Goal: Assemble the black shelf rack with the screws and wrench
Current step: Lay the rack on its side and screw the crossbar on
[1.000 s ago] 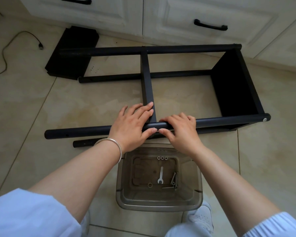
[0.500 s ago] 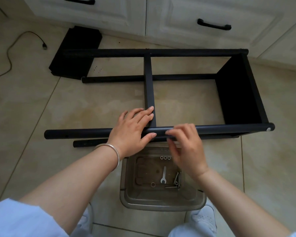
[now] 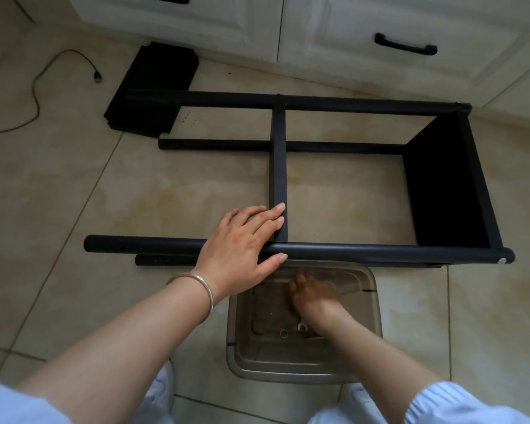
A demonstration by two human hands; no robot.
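Note:
The black shelf rack (image 3: 349, 252) lies on its side on the tiled floor, with long tubes, a cross slat (image 3: 279, 166) and a black end panel (image 3: 441, 185) at the right. My left hand (image 3: 242, 249) lies over the near tube where the slat meets it, fingers straight, thumb under the tube. My right hand (image 3: 314, 296) reaches down inside the clear plastic bin (image 3: 367, 301), blurred, so its fingers cannot be made out. A small silver wrench (image 3: 302, 326) and a washer (image 3: 284, 333) lie on the bin's bottom beside that hand.
A loose black shelf panel (image 3: 153, 87) lies at the far left under the rack's back tube. A cable (image 3: 37, 96) runs over the floor at the left. White cabinets (image 3: 318, 32) with black handles stand behind. My white shoes flank the bin.
My right hand has left the near tube and dropped into the bin. My left hand has stayed on the tube at the slat joint.

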